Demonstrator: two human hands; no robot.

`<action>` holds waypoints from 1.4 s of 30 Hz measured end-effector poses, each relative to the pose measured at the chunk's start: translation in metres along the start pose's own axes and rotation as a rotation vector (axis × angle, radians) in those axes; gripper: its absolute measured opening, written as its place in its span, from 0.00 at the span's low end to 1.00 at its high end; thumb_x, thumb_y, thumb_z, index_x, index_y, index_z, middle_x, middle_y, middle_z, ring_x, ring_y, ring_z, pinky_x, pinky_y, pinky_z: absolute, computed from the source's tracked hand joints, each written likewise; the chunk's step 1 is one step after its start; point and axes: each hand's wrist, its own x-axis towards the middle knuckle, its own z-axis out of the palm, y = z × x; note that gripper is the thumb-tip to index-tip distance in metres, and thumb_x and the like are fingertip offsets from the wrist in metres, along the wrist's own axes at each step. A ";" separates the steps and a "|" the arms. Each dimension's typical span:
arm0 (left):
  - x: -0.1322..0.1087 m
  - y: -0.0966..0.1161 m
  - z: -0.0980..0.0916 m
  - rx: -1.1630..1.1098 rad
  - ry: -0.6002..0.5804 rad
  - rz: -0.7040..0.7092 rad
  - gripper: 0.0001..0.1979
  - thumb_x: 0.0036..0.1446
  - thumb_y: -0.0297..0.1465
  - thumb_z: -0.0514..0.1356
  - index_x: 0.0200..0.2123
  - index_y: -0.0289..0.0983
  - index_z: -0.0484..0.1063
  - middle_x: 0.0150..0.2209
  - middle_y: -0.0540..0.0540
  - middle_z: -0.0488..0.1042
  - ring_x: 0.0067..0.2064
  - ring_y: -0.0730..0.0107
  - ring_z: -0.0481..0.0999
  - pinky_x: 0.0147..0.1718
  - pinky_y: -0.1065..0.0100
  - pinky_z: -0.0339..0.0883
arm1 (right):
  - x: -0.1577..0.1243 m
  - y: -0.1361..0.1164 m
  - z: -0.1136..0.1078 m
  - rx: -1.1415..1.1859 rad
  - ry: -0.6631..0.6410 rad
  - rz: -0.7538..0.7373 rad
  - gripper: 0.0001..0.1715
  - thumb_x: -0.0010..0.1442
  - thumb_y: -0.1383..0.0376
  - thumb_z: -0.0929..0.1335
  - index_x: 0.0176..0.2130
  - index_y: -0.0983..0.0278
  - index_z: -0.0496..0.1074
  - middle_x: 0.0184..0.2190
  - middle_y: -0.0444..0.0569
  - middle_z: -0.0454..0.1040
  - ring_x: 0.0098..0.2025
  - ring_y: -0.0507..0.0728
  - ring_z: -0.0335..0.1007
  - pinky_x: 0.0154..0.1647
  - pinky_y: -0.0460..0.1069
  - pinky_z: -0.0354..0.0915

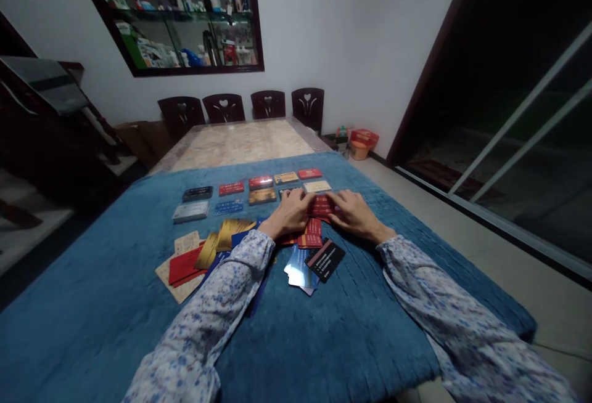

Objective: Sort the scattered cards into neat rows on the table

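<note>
Between my two hands is a red card (322, 205) with pale print, held by its opposite edges. My left hand (291, 211) grips its left side with the fingers bent, and my right hand (355, 213) grips its right side. Just below lie loose red cards (312, 234), partly under my left hand. Nearer me are a black card (325, 260) and shiny light-blue cards (301, 271). Gold cards (234, 233), red cards (185, 265) and cream cards (187, 241) spread out on the left, some overlapping; my left forearm covers part of the dark-blue ones.
Two rows of card stacks stand behind my hands, among them a white stack (191, 211), a blue stack (229, 206) and a red stack (309, 174). A blue cloth (115, 304) covers the near part of the table. Dark chairs (224, 107) line the far end.
</note>
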 end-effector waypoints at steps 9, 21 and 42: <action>0.000 -0.002 -0.005 0.029 -0.045 0.002 0.18 0.60 0.31 0.57 0.53 0.35 0.66 0.53 0.35 0.72 0.55 0.50 0.69 0.55 0.49 0.59 | 0.002 0.002 -0.003 -0.010 -0.021 -0.024 0.32 0.65 0.55 0.66 0.63 0.66 0.67 0.52 0.64 0.72 0.50 0.67 0.62 0.45 0.56 0.57; -0.006 -0.001 -0.017 0.043 -0.112 -0.042 0.16 0.63 0.34 0.57 0.53 0.34 0.66 0.55 0.34 0.69 0.56 0.49 0.67 0.56 0.46 0.60 | 0.016 -0.002 -0.011 -0.030 -0.104 -0.043 0.32 0.63 0.51 0.69 0.60 0.64 0.70 0.54 0.63 0.72 0.52 0.68 0.62 0.45 0.57 0.58; -0.051 -0.064 -0.053 0.064 -0.213 -0.141 0.15 0.64 0.33 0.56 0.52 0.37 0.68 0.54 0.36 0.70 0.57 0.50 0.67 0.56 0.47 0.59 | 0.098 -0.061 -0.026 0.017 -0.323 -0.145 0.23 0.62 0.55 0.71 0.53 0.63 0.73 0.56 0.60 0.70 0.58 0.67 0.59 0.47 0.55 0.57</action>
